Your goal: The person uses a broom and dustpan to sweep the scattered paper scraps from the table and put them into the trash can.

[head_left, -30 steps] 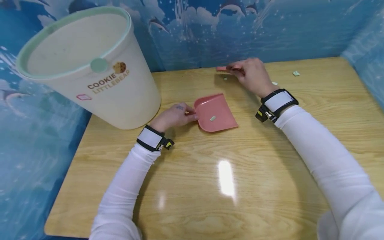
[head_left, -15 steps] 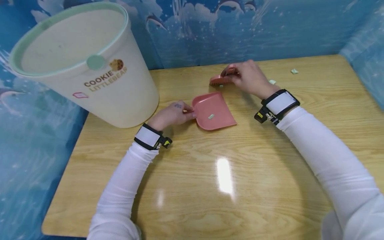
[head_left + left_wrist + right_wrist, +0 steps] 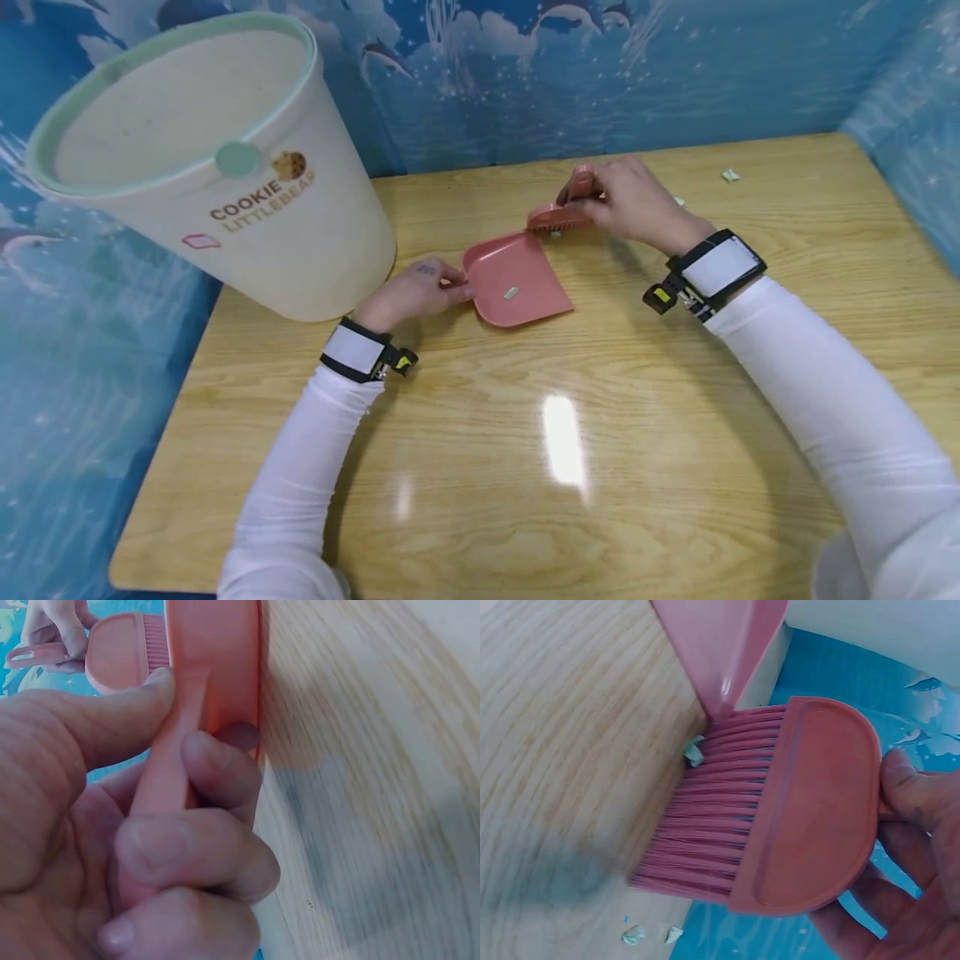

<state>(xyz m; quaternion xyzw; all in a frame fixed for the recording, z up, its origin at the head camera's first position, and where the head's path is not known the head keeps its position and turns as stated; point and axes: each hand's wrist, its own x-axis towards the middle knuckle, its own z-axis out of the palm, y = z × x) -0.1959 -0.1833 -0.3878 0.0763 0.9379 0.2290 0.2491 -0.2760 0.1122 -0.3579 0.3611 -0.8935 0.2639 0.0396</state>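
Note:
My left hand (image 3: pixel 415 293) grips the handle of a pink dustpan (image 3: pixel 525 279); in the left wrist view, fingers curl round that handle (image 3: pixel 169 776). The pan lies on the table, its open edge facing right, with a scrap of pale green paper (image 3: pixel 512 293) inside. My right hand (image 3: pixel 637 204) holds a small pink brush (image 3: pixel 557 218) by its handle, bristles down beside the pan's far corner. Against the bristles (image 3: pixel 712 802) rests another crumpled scrap (image 3: pixel 694 751), seen in the right wrist view just outside the pan.
A tall cream bin (image 3: pixel 300 217) with a mint rim stands at the table's back left. More paper scraps lie at the right, one (image 3: pixel 731 175) near the back edge and another (image 3: pixel 679 201) partly behind my right wrist. Blue ocean-print sheeting (image 3: pixel 487 92) borders the wooden table (image 3: pixel 480 467).
My right hand has brought the brush toward me to the dustpan's far corner, and a paper scrap has moved along with it. The dustpan has shifted slightly left in view.

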